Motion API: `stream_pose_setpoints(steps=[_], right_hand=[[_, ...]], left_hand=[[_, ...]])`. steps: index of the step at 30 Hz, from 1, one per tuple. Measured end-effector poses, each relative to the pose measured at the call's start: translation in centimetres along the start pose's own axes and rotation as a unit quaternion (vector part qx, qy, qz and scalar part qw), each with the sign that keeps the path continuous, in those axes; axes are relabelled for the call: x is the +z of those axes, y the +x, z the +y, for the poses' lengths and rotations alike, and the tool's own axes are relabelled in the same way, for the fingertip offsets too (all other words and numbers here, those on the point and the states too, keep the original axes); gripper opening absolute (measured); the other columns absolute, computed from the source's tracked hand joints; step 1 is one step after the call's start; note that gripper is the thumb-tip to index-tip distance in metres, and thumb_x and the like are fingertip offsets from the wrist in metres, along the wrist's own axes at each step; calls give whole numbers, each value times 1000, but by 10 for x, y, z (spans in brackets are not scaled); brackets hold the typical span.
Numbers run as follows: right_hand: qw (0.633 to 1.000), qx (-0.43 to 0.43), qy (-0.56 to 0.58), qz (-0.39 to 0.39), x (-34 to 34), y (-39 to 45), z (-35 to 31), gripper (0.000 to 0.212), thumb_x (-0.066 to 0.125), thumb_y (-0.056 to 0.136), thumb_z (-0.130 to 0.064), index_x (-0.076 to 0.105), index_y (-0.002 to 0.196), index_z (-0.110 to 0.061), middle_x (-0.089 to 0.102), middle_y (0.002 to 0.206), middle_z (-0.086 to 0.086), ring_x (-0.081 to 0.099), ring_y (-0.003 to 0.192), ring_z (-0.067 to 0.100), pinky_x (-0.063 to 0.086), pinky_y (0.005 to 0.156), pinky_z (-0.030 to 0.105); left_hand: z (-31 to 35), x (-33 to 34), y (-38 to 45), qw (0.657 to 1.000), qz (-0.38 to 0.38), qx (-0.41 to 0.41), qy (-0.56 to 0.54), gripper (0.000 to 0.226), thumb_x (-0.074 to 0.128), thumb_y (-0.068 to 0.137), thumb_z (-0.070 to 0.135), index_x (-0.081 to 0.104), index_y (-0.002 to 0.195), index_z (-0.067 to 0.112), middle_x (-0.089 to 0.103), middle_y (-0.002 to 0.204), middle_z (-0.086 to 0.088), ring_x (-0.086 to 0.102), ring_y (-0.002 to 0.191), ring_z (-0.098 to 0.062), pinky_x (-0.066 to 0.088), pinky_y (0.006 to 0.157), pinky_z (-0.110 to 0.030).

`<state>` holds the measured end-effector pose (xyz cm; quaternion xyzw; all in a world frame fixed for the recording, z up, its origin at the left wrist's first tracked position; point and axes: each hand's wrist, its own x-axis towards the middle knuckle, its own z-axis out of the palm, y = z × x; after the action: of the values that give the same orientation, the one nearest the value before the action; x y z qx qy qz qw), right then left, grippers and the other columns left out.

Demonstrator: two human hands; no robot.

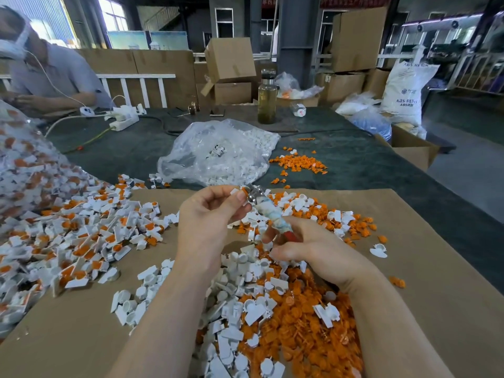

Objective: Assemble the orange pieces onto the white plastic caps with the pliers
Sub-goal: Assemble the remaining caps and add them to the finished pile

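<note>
a: your left hand [215, 211] pinches a white cap [235, 191] up at the pliers [268, 211], above the heap.

b: your right hand [308, 249] grips the handles so the metal tip meets the orange piece [242, 189].

Two bare forearms entering from lower edge. Left hand [211, 211] and right hand [313, 249] ungloved. No sleeves, rings, watch or wristbands visible. Fingernails short, unpainted where visible.

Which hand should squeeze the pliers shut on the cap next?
The right hand: it already grips the pliers by the handles. The left hand only pinches the white cap at their jaws.
</note>
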<state>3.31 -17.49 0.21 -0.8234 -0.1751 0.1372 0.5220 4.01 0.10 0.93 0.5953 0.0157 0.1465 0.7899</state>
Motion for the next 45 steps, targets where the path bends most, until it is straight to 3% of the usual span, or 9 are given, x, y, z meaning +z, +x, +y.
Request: stream_pose_setpoints(steps=[6,15,18,21,29,36,38,41,45], right_hand=[[999,-18,-30,9,3,3,4,20,58,85,0,67,94,-15,55,57,-27,51,53,-8,36,52,8],[994,-24,-96,40,5,3,1,25,52,88,0,66,87,-21,59,62,-31,53,57,-9,37,52,8],[992,-17,-109,65,9,4,-1,17,57,87,-6,66,88,-22,67,78,-14,61,72,4,51,66,29],[988,-13,-117,100,9,5,-1,9,60,85,-10,64,88,-17,67,89,3,63,84,25,52,77,45],[983,1,-68,172,1,9,10,16,59,89,-9,58,78,-20,51,52,-16,42,45,1,34,52,24],[972,19,-85,217,-1,12,14,19,59,89,-12,59,73,-23,51,52,-14,46,50,-2,35,45,15],[971,21,-86,221,-2,12,14,17,59,89,-12,60,76,-22,50,56,-10,46,50,-2,35,46,17],[970,29,-96,220,-2,12,13,10,58,90,-14,62,81,-18,50,61,-7,44,47,-1,34,44,16],[967,39,-112,226,-2,12,12,9,60,90,-18,65,83,-16,58,67,0,45,50,3,36,48,22]], left_hand=[[-1,1,1,1000,10,-4,-6,10,69,85,-2,69,83,8,70,62,4,68,58,-11,59,65,-22],[-1,-2,3,999,9,-38,-13,8,70,84,1,69,82,8,70,63,2,70,60,-12,60,66,-23],[-2,-6,5,993,10,-110,-50,3,70,85,5,69,86,7,73,69,-1,73,66,-13,60,63,-22],[0,-17,13,966,83,-200,-141,6,66,90,6,68,95,3,77,83,-9,76,76,-15,61,62,-24],[9,-70,30,834,315,-202,-405,25,56,99,9,60,123,5,75,88,-13,76,73,-15,62,65,-29],[8,-86,31,810,291,-121,-494,43,54,101,25,47,141,8,75,101,-14,76,80,-19,62,66,-32],[11,-78,29,875,251,-147,-386,38,62,96,23,56,130,8,77,91,-7,75,75,-12,61,64,-28],[13,-60,24,977,110,-177,-37,19,73,86,24,71,102,14,76,82,4,66,69,-6,56,61,-23],[6,-31,10,932,-103,-126,323,14,78,80,34,72,92,31,74,81,16,65,73,-4,53,67,-22]])
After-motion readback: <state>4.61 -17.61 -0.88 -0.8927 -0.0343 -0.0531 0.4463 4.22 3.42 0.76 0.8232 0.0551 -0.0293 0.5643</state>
